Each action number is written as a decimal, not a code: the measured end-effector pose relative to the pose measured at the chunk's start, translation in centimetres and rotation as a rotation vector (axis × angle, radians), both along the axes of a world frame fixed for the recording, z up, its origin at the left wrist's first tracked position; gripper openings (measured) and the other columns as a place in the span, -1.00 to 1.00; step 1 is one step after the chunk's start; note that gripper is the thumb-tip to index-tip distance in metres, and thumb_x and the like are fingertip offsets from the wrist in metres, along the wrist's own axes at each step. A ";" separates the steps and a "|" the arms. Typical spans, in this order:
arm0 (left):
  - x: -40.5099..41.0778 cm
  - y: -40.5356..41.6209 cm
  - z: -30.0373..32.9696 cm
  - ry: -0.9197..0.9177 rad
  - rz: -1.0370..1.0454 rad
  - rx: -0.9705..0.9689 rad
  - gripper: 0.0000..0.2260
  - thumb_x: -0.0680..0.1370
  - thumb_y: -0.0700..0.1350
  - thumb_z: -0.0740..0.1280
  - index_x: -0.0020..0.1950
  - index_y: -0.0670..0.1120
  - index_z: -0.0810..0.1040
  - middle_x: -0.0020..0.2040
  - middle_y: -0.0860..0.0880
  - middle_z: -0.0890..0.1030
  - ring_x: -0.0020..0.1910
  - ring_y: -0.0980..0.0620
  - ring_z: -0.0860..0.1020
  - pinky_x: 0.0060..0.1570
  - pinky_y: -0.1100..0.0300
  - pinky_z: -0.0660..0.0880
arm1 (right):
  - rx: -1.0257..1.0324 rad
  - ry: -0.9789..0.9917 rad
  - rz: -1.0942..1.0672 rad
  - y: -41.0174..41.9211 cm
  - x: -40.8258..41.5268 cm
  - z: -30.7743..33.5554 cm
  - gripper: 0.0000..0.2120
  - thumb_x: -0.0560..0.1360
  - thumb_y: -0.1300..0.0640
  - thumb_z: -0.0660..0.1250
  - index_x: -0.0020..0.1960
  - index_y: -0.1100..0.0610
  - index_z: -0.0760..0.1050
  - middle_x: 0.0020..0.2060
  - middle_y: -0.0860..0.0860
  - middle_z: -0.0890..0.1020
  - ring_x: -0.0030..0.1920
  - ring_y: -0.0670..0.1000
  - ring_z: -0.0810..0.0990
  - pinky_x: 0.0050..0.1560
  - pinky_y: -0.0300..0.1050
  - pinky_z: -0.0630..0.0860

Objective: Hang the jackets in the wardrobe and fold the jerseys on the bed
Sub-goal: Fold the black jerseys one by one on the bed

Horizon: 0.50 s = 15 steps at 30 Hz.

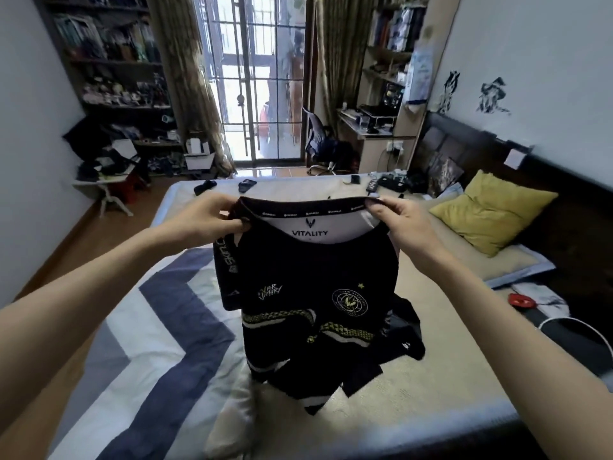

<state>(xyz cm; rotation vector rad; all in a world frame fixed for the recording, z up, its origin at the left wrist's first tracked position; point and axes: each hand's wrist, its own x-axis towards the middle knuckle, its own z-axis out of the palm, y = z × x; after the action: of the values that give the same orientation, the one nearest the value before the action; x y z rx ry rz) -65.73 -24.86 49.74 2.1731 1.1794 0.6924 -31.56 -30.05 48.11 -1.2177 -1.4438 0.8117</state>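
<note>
Step in hand: the folding half of the task, by my reading; a black jersey [311, 293] is held up by its shoulders above the bed [447, 376], front toward the camera, collar uppermost.
Left hand [212, 215]: fingers and thumb pinch the jersey's shoulder at the collar's left end; a sleeve hangs down just below it.
Right hand [394, 220]: fingers curl over and pinch the opposite shoulder at the collar's right end.
Jersey's place: mostly in the air between the two hands; its hem reaches down to the mattress and bunches there; a second dark garment [403, 333] lies crumpled behind and to the right of it, touching it; whether that is another jersey I cannot tell.
Next move calls for: probably laying the jersey flat on a bare stretch of bed, hem pulled out of its bunch and sleeves spread, before any fold; the hands need to keep the shoulders level so that it lands square.
In the way: the crumpled garment occupies the spot right under the hem; the zigzag quilt [156, 310] covers the left side of the bed; a pale bundle of cloth [232, 423] sits near the foot.
Around: a yellow pillow [491, 210] at the headboard; small dark items along the far edge of the bed; shelves, a desk and a barred glass door beyond; no wardrobe or jacket that I can make out.
</note>
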 end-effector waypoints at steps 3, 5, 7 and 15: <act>-0.8 -2.0 0.4 0.005 0.028 0.067 -0.79 0.58 -0.19 0.43 0.18 -0.02 0.72 -0.06 0.19 0.74 -0.06 0.36 0.61 0.03 0.29 0.53 | -0.083 0.043 0.026 -1.6 -0.1 1.2 -0.78 0.66 0.13 0.31 -0.05 0.16 0.69 -0.17 -0.01 0.75 -0.16 -0.12 0.69 -0.10 -0.28 0.56; -1.4 -3.5 0.8 -0.016 0.069 0.127 -0.81 0.60 -0.15 0.41 0.17 0.04 0.71 -0.15 0.23 0.72 -0.18 0.36 0.58 -0.10 0.33 0.49 | -0.128 0.067 0.054 -2.7 -0.5 2.0 -0.76 0.65 0.15 0.32 -0.13 0.16 0.66 -0.31 -0.07 0.72 -0.29 -0.16 0.67 -0.24 -0.33 0.52; -2.1 -5.1 1.5 -0.057 0.109 0.172 -0.84 0.61 -0.12 0.39 0.14 0.08 0.69 -0.27 0.19 0.69 -0.30 0.31 0.53 -0.25 0.40 0.39 | -0.149 0.130 0.068 -3.6 -1.1 2.6 -0.73 0.63 0.19 0.32 -0.20 0.14 0.69 -0.32 -0.07 0.72 -0.29 -0.15 0.68 -0.24 -0.31 0.53; -3.9 -10.7 3.6 -0.367 0.034 0.078 -0.79 0.64 -0.17 0.28 0.17 -0.14 0.68 -0.16 0.01 0.73 -0.16 0.17 0.62 -0.19 0.39 0.53 | 0.018 -0.005 0.110 -9.1 -2.7 4.0 -0.71 0.72 0.07 0.16 0.09 0.07 0.67 -0.02 -0.04 0.76 0.05 -0.09 0.71 0.06 -0.28 0.57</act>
<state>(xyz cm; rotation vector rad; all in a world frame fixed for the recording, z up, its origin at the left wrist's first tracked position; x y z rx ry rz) -69.67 -35.53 53.33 1.9786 1.0098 1.1133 -34.25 -39.17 52.15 -1.1357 -1.5296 0.8683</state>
